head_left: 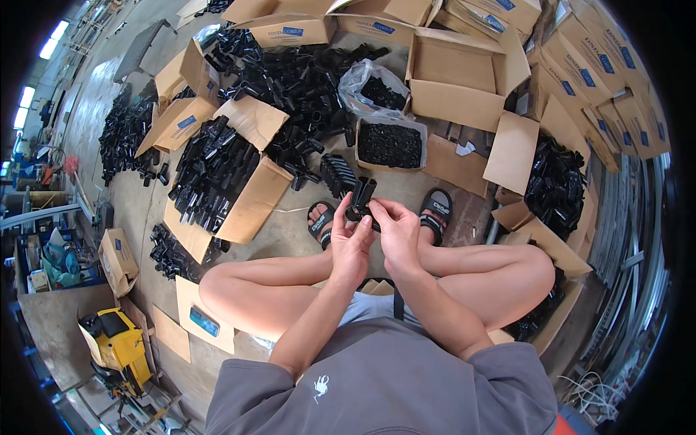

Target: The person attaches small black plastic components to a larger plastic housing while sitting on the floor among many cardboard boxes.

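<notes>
Between my feet I hold a black tubular fitting (pixel 364 190) up in front of me. My left hand (pixel 349 248) has its fingers wrapped round the fitting's lower left side. From the other side my right hand (pixel 394 230) pinches it with thumb and fingertips; whether a smaller part sits in that pinch is hidden. Just beyond the hands lies a ribbed row of black parts (pixel 336 174). A small carton (pixel 421 138) full of tiny black pieces stands past it, with a clear plastic bag (pixel 353 82) of similar pieces behind.
An open carton (pixel 255 201) of black fittings lies left, below a large loose heap of fittings (pixel 308 94). Another carton (pixel 511 156) of fittings stands right. Stacked boxes (pixel 580 65) and metal profiles (pixel 631 246) line the right side. A phone (pixel 204 321) lies on cardboard by my left knee.
</notes>
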